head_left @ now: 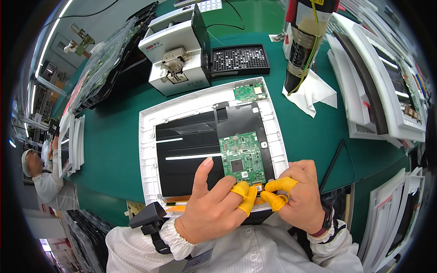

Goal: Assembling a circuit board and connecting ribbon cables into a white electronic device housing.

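A white display frame lies face down on the bench, with a black panel inside it. A green circuit board is mounted on the panel's right part. At the board's lower edge, the end of a flat ribbon cable shows between my fingertips. Yellow finger cots cover the thumb and forefinger of my left hand, pinched at the cable's left; another finger sticks up over the panel. From the right, my right hand pinches at the cable with two cotted fingers. The fingertips partly hide their grip.
Behind the frame stand a white machine and a black tray of small parts. A taped black post rises over a white cloth. White frames are stacked right. A co-worker sits far left.
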A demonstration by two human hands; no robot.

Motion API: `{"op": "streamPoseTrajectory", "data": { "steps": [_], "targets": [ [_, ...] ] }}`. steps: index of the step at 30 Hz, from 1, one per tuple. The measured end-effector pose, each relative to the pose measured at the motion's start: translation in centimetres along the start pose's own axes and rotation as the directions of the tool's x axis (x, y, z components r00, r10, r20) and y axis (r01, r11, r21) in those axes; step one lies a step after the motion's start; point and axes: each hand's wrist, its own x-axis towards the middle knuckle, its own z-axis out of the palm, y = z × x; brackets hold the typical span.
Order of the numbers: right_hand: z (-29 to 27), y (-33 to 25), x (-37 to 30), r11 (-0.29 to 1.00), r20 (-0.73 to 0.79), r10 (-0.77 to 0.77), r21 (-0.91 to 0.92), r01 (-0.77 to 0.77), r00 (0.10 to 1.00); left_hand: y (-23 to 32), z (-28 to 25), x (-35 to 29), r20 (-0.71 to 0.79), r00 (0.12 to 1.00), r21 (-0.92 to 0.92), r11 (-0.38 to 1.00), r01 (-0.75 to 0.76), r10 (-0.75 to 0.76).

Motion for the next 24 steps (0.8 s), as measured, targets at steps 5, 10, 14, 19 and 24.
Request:
{"op": "streamPoseTrajectory", "data": {
  "steps": [5, 10, 14, 19, 24],
  "targets": [
    [-0.04, 0.09, 0.02, 1.000, 0.013, -0.014, -0.003, 0.014, 1.000, -0.03, -0.51, 0.01, 0.063, 0.998, 0.023, 1.000, -0.005, 0.004],
    [0.08, -0.21, 0.06, 1.000, 0.006, 0.007, -0.031, -0.007, 1.000, -0.19, -0.20, 0.09, 0.014, 0.999, 0.010, 0.999, -0.032, 0.032],
    [0.49, -0.37, -0.06, 0.998, -0.030, 0.025, -0.061, -0.027, 0.999, -0.12, 0.01, 0.13, 0.001, 1.000, 0.013, 1.000, -0.022, 0.022],
    [0.64, -0.46, -0.18, 0.996, -0.061, 0.024, -0.083, -0.029, 0.998, -0.08, 0.11, 0.13, -0.032, 0.999, -0.003, 1.000, -0.016, 0.016],
    [0.77, -0.67, -0.21, 0.995, -0.073, 0.022, -0.096, -0.029, 0.997, -0.27, -0.17, -0.10, 0.019, 1.000, -0.019, 1.000, -0.023, 0.024]
  ]
}}
